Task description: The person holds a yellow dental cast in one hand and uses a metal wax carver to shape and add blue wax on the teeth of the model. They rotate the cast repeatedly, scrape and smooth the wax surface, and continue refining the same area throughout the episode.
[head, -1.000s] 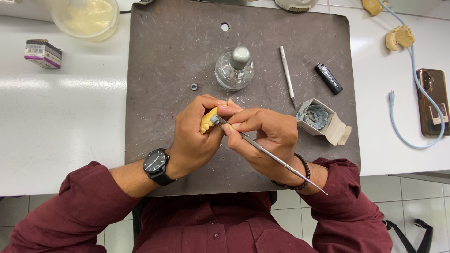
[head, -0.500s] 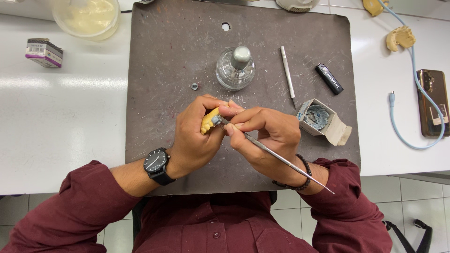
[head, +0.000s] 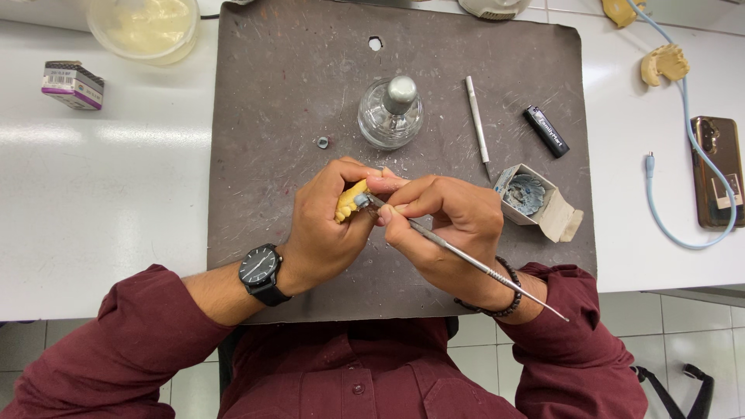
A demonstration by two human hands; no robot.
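My left hand (head: 330, 225), with a black wristwatch on its wrist, grips a small yellow dental cast (head: 349, 201) with a grey patch on it. It is held just above a dark grey work mat (head: 279, 116). My right hand (head: 454, 229) pinches a thin metal carving tool (head: 466, 260) like a pen. The tool's tip rests on the grey patch of the cast, and its long handle runs back past my right wrist. Both hands touch each other at the fingertips.
On the mat stand a glass spirit lamp (head: 390, 115), a second metal tool (head: 476, 124), a black lighter (head: 545, 131), a small open box (head: 531, 198) and a tiny ring (head: 323, 142). Off the mat: a plastic bowl (head: 143, 27), a small carton (head: 72, 84), another cast (head: 663, 64), a phone (head: 718, 171) with cable.
The tool's handle has swung slightly lower and to the right as my right hand shifts; the cast and my left hand stay in place.
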